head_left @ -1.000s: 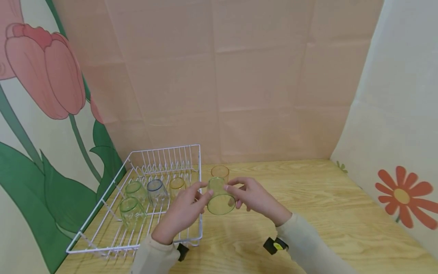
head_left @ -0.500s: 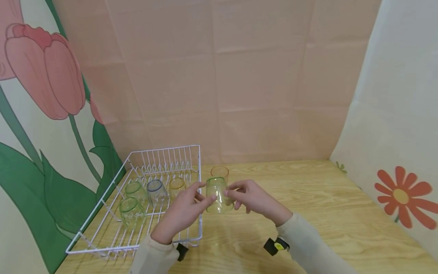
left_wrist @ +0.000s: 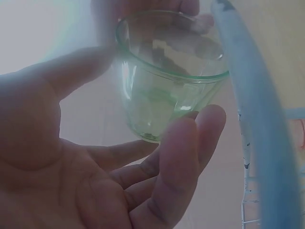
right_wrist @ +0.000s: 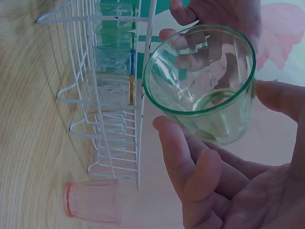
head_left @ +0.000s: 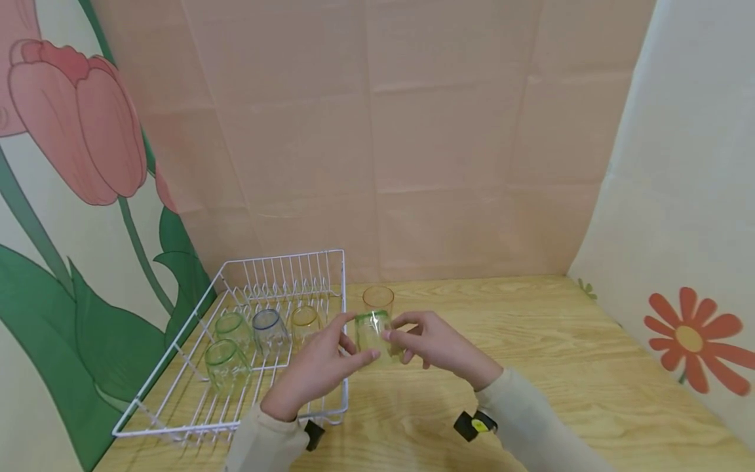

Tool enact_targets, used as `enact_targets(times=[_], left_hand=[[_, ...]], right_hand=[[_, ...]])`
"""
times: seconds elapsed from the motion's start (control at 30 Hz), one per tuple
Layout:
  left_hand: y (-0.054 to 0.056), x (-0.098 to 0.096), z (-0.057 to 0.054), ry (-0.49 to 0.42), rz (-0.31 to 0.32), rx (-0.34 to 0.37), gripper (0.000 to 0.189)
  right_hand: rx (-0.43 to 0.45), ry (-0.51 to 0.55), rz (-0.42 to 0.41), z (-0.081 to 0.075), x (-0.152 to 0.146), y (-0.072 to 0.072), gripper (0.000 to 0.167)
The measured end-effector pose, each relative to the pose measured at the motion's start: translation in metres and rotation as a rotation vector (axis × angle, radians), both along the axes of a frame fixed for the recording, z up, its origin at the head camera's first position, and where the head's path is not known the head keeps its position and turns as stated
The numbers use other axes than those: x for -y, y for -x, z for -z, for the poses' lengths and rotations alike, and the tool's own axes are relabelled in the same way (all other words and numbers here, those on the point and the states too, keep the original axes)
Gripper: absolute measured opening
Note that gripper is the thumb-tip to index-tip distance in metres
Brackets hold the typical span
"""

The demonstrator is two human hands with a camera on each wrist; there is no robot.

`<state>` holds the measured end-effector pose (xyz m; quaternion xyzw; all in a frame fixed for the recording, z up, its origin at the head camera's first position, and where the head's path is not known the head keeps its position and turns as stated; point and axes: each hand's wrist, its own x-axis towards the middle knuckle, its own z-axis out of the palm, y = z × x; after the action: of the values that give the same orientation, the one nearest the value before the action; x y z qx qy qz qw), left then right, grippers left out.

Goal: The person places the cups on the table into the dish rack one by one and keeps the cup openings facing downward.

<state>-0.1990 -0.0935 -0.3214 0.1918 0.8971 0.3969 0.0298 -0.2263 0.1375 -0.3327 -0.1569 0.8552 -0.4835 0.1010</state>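
Observation:
A pale green glass (head_left: pixel 373 331) is held up between both hands in front of me. My left hand (head_left: pixel 321 367) grips its left side with thumb and fingers; in the left wrist view the left fingers (left_wrist: pixel 178 152) curl near its lower part. My right hand (head_left: pixel 433 344) pinches the right side. In the right wrist view the glass (right_wrist: pixel 202 86) shows its open mouth towards the camera, the right thumb (right_wrist: pixel 281 98) on one side and fingers on the other. An orange-rimmed glass (head_left: pixel 378 298) stands on the table just behind, partly hidden.
A white wire dish rack (head_left: pixel 230 429) stands on the left, its right edge close to my left hand. Inside are two green glasses (head_left: pixel 227 367), a blue-rimmed glass (head_left: pixel 270 331) and a yellow-rimmed glass (head_left: pixel 305 318). The wooden table (head_left: pixel 501 367) stretches to the right.
The green glass has turned between the hands: its mouth, a wide oval facing the head camera a second ago, no longer shows there. The left thumb has shifted slightly right and down.

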Motion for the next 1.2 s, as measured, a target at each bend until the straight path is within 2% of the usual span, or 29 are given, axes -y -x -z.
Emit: enact_targets(times=[0.37, 0.53, 0.77, 0.97, 1.2], left_hand=[[0.0017, -0.0012, 0.0029, -0.005, 0.017, -0.027, 0.066], [0.003, -0.0011, 0.003, -0.013, 0.007, -0.015, 0.071], [0.0019, -0.0006, 0.0028, 0.01, -0.007, 0.019, 0.078], [0.0016, -0.0013, 0.0023, -0.009, 0.007, 0.044, 0.079], [0.002, -0.0005, 0.0049, -0.036, 0.033, 0.044, 0.075]], right_hand=[[-0.005, -0.001, -0.01, 0.0033, -0.0005, 0.0022, 0.056], [-0.012, 0.014, -0.031, 0.0043, -0.0013, 0.0022, 0.059], [-0.029, 0.031, -0.099, 0.0072, -0.0026, 0.0025, 0.053], [-0.023, 0.041, -0.133, 0.0089, -0.0038, 0.0025, 0.05], [-0.071, 0.024, -0.124, 0.0069, -0.0027, -0.0001, 0.044]])
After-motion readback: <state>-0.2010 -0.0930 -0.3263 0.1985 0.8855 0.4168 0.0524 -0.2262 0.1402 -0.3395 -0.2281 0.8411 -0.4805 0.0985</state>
